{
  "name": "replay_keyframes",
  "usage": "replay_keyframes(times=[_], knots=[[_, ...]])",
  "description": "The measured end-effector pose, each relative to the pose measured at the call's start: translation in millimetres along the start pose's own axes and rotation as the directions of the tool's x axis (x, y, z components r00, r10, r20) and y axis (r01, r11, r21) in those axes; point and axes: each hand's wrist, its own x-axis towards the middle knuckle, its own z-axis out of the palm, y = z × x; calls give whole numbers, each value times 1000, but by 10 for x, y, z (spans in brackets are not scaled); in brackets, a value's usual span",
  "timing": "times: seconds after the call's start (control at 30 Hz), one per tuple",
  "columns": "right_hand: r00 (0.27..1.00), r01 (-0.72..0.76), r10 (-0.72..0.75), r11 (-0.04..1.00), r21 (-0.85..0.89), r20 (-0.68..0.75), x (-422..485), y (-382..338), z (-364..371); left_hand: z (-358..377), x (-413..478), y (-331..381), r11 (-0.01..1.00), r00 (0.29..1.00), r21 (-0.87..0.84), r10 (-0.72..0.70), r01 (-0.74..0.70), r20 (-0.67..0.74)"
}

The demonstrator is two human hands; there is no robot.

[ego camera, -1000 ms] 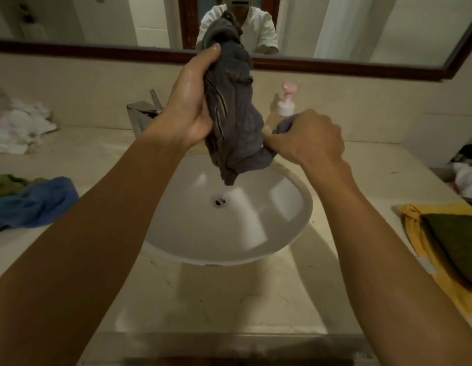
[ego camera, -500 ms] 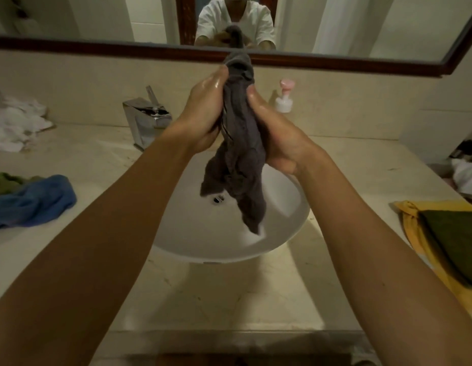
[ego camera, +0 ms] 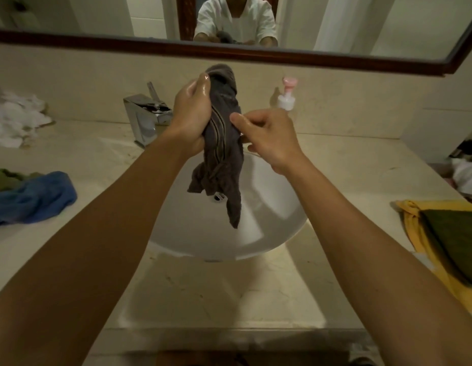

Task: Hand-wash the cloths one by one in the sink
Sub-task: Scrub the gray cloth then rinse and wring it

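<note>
Above the round white ceramic sink [ego camera: 269,233], a wet grey cloth [ego camera: 224,154], bunched into a loose rope with pale stripes, hangs with its ragged tail over the drain [ego camera: 219,197]. Left hand [ego camera: 192,112], glistening, grips the upper part in a fist; right hand [ego camera: 269,136] pinches the right edge between thumb and curled fingers. Crumpled blue cloth [ego camera: 36,196] lies left on the mottled beige countertop [ego camera: 229,291]; folded yellow cloth [ego camera: 411,220] under dark-green cloth [ego camera: 454,233], right.

Bathroom vanity, seen from above. Pale, marble-veined surface [ego camera: 229,291] meets a beige tiled wall [ego camera: 71,83]. A wide mirror [ego camera: 361,22] hangs above it in a dark wooden frame [ego camera: 335,58], reflecting white walls and a brown door frame [ego camera: 182,17]. Lighting is dim and warm — soft shadows fall on the surface.
</note>
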Motion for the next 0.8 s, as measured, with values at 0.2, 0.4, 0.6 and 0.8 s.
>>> replay_keyframes(times=[0.2,0.4,0.6,0.8], knots=[[949,-84,175,942,325,-263,132,1,15,-207,-26,47,992,990,118,-61,46,129],[924,-153,347,720,677,-160,213,33,-46,-336,-78,81,968,934,251,-109,21,341],[945,-248,318,539,805,78,163,-29,-155,-366,-100,12,951,936,304,-58,-53,346],[928,-328,186,818,472,323,95,-164,-255,-209,-27,-88,944,977,262,170,-200,132]])
